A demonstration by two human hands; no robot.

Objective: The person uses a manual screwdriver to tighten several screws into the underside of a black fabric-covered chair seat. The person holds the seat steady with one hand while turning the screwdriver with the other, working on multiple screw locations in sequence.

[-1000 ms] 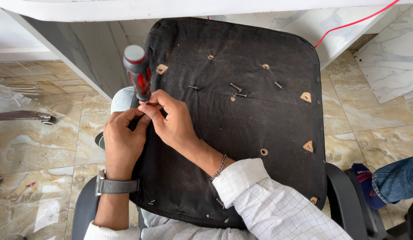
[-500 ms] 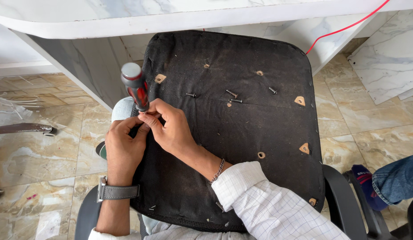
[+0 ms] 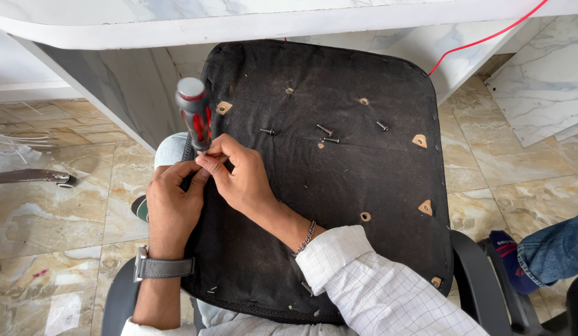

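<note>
On the black seat base (image 3: 339, 186), four loose screws (image 3: 325, 130) lie; both hands grasp one screwdriver (image 3: 194, 112).

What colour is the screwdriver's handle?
The screwdriver handle is dark grey with red stripes, seen in the head view.

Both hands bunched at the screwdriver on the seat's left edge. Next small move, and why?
Probably steady the screwdriver upright before turning: its handle looks blurred and tilted, and both the left hand and right hand pinch low on it at the seat underside's edge. The tip is hidden.
</note>
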